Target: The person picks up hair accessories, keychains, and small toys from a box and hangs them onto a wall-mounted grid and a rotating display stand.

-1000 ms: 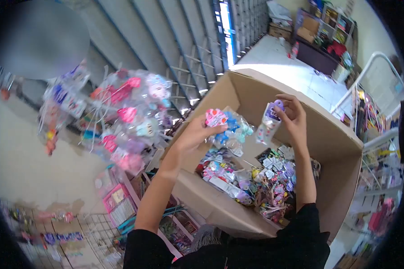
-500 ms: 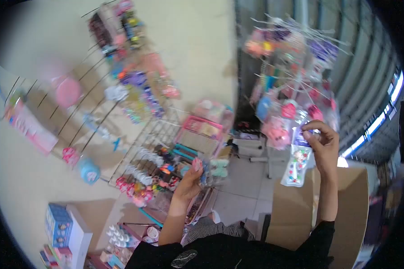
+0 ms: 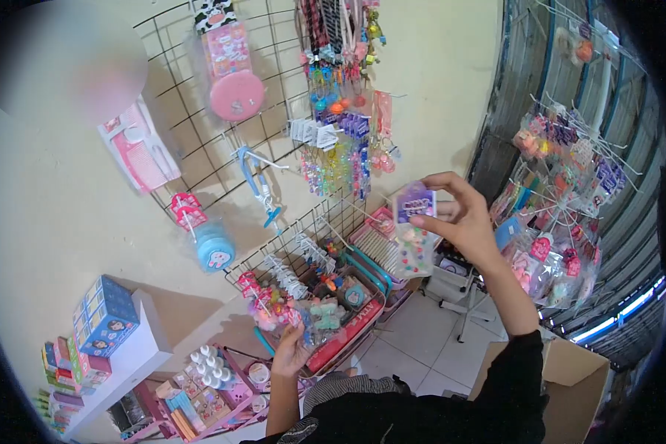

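My right hand (image 3: 460, 218) pinches a small clear packet of colourful beads (image 3: 416, 250) by its purple header card, thumb in front. The packet hangs upright in front of the wall, left of the hand. Lower down, my left hand (image 3: 290, 354) is closed on a clear plastic packet (image 3: 327, 314) with a pink top and mint-green pieces inside. That packet overlaps the lower grid basket in this view. Just left of it hang pink-carded pompom packets (image 3: 263, 303).
A wire grid (image 3: 189, 96) on the wall carries keychains (image 3: 337, 159), a pink round case (image 3: 237, 96) and a blue round case (image 3: 214, 248). At right stands a rack of packets (image 3: 544, 251) above a cardboard box (image 3: 577, 366). A pink tray (image 3: 200, 403) sits lower left.
The view has swung to the right rack's left, towards the wall grid. My right hand has carried the bead packet from in front of the rack leftwards; my left hand keeps its packet.
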{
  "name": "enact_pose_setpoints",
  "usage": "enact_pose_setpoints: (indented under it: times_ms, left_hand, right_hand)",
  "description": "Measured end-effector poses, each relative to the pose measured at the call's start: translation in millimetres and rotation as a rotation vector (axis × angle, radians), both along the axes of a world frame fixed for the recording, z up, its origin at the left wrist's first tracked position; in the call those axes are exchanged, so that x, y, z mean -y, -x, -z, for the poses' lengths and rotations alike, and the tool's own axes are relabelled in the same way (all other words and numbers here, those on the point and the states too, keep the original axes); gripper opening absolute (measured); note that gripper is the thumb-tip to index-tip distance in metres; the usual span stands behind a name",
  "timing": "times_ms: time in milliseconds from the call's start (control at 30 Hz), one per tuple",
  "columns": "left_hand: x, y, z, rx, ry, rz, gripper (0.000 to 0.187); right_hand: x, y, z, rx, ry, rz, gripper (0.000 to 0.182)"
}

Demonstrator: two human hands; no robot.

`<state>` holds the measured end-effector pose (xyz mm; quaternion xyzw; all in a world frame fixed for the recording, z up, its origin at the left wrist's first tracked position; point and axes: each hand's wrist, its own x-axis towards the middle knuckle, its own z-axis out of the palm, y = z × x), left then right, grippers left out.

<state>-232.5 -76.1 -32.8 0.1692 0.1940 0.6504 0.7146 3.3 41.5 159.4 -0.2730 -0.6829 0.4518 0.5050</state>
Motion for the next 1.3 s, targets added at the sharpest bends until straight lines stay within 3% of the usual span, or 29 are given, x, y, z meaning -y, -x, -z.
enact_pose_setpoints:
  times_ms: [133,233,333,433,533,833,1000,1300]
  left_hand:
    - [-15.2,1.4,-1.2,-0.035,-0.056,0.103,0.037]
    - [-28.0,7.3,30.1,-0.045,0.083,-0.008,0.037]
    - [-48.3,-12.3,17.3,0.010,0.065,0.104,0.042]
    - [-70.2,-9.7,51.9,0.033,0.204,0.276,0.037]
    - [-84.2,-47.7,20.7,0.130,0.221,0.347,0.036]
    - [-115.6,-140.5,8.5,0.064,0.286,0.481,0.037]
    - [-130.5,-167.8,11.2,0.092,0.285,0.591,0.035]
    - [-151.5,-202.0,23.7,-0.107,0.212,0.684,0.044]
  right_hand:
    - [-12.1,5.8,-1.1,0.017,0.014,-0.027,0.035]
    - [-16.1,0.1,0.3,0.079,-0.025,0.078,0.032]
    - [-16.6,-20.3,3.0,0.151,0.018,0.189,0.031]
    - [-15.7,-46.2,13.5,0.061,0.008,0.273,0.030]
    - [-5.9,-78.3,11.0,0.076,-0.024,0.369,0.028]
    - [14.6,-194.0,1.0,-0.018,-0.184,0.885,0.036]
    - [21.0,-241.8,6.1,-0.026,-0.209,1.022,0.036]
    - [31.5,-303.5,-13.8,-0.180,-0.361,1.182,0.032]
